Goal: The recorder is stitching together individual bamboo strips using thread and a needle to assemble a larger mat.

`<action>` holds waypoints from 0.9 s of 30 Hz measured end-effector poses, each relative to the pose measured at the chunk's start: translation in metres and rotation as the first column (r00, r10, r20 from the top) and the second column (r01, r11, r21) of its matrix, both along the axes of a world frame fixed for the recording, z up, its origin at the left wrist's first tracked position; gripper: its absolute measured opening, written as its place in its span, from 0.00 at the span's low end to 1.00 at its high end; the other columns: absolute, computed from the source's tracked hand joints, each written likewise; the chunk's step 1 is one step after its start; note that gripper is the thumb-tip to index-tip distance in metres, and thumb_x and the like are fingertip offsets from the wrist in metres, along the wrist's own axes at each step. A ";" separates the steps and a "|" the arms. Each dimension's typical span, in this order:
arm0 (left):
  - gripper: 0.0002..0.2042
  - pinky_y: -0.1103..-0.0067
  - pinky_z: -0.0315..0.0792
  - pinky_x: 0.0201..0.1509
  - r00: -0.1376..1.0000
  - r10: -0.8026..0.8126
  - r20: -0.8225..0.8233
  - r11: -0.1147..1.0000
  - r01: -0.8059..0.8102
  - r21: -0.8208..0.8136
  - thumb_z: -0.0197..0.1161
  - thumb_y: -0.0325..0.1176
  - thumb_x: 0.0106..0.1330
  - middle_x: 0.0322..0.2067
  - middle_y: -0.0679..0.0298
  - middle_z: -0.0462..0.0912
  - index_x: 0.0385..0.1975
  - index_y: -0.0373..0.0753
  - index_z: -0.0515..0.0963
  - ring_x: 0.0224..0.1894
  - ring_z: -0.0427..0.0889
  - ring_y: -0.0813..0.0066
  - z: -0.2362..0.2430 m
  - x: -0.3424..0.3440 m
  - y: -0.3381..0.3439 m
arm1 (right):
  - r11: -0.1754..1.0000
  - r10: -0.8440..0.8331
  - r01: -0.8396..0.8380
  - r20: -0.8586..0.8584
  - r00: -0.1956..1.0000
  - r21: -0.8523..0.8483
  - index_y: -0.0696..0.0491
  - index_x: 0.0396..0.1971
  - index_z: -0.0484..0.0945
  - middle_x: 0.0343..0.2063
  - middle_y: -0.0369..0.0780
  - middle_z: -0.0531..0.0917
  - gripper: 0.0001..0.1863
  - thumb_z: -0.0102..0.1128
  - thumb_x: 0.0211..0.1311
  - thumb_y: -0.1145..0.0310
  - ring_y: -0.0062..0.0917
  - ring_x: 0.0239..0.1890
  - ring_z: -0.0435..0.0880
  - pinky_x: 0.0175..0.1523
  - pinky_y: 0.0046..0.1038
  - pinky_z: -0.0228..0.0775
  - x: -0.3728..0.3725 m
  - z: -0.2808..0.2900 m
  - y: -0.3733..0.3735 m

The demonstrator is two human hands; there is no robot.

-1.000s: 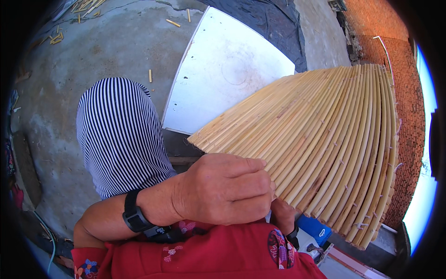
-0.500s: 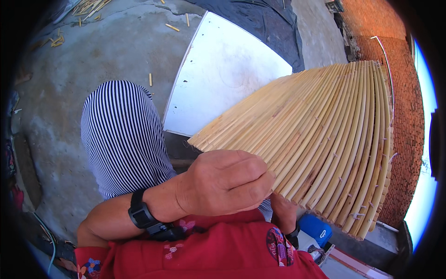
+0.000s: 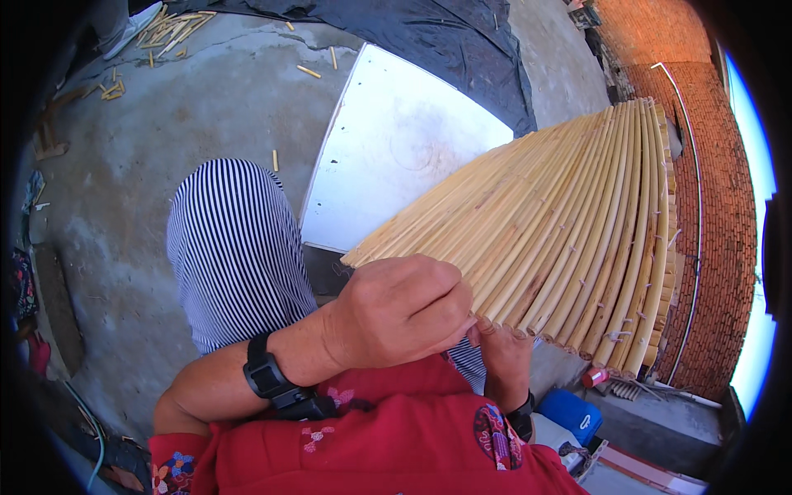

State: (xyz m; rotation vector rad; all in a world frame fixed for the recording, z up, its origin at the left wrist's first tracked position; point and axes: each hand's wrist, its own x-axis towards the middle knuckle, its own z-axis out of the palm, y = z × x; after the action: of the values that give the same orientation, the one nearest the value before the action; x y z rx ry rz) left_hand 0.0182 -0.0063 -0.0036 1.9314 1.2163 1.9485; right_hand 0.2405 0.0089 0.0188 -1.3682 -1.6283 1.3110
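Note:
A large mat of thin tan sticks (image 3: 536, 223), bound side by side with thread, slants up from my lap toward the far right. My left hand (image 3: 404, 309) is closed at its near left edge, fingers curled against the stick ends. Just right of it and lower, my right hand (image 3: 505, 355) grips the same edge from below. Its fingers are partly hidden by the mat. Short pale thread ends stick out along the rows of ties. Under the mat's far left side, a white board (image 3: 396, 148) shows.
Striped cloth (image 3: 235, 239) covers my left knee. Loose cut stick pieces (image 3: 169, 33) lie on the concrete floor at the far left. A dark plastic sheet (image 3: 445, 41) spreads beyond the board. At lower right sits a blue case (image 3: 571, 414); a brick wall (image 3: 718, 206) rises at the right.
The mat's near right corner has risen, uncovering more of my right hand and a small red object below. My left hand has shifted slightly left and up, still at the edge.

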 end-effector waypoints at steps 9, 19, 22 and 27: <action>0.14 0.78 0.76 0.26 0.996 0.032 -0.087 0.999 -0.032 0.000 0.67 0.28 0.47 0.28 0.63 0.75 0.34 0.34 0.76 0.27 0.79 0.71 0.000 -0.001 -0.001 | 0.998 -0.011 0.004 -0.117 0.993 -0.066 0.58 0.36 0.78 0.21 0.38 0.79 0.08 0.66 0.59 0.74 0.20 0.18 0.74 0.20 0.22 0.63 -0.007 -0.004 0.001; 0.13 0.78 0.76 0.27 0.999 -0.002 -0.044 0.998 0.004 0.055 0.67 0.27 0.47 0.29 0.62 0.76 0.34 0.33 0.77 0.27 0.79 0.70 -0.003 0.001 0.004 | 0.989 0.033 -0.051 -0.130 0.991 -0.139 0.60 0.37 0.76 0.22 0.40 0.79 0.07 0.62 0.62 0.76 0.21 0.18 0.75 0.20 0.22 0.64 -0.030 0.019 0.017; 0.13 0.77 0.76 0.27 0.998 0.001 -0.061 0.999 0.002 0.050 0.68 0.27 0.47 0.29 0.62 0.76 0.34 0.33 0.77 0.27 0.80 0.70 -0.005 0.001 0.004 | 0.986 0.102 -0.118 -0.133 0.986 -0.116 0.60 0.37 0.76 0.22 0.40 0.80 0.06 0.60 0.62 0.77 0.22 0.18 0.75 0.20 0.22 0.65 -0.039 0.029 0.018; 0.14 0.76 0.76 0.27 0.995 0.023 -0.097 0.999 -0.018 0.047 0.70 0.26 0.48 0.29 0.60 0.77 0.34 0.32 0.77 0.26 0.81 0.67 -0.002 -0.002 0.004 | 0.964 0.130 -0.171 -0.199 0.971 -0.204 0.61 0.38 0.78 0.26 0.40 0.82 0.07 0.59 0.61 0.78 0.23 0.22 0.80 0.28 0.22 0.73 -0.046 0.042 0.021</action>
State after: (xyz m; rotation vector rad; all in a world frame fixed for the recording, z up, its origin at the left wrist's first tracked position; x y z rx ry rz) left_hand 0.0166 -0.0020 -0.0060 2.0668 1.2298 1.9297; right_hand 0.1941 0.0302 0.0606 -1.2230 -1.5213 1.6990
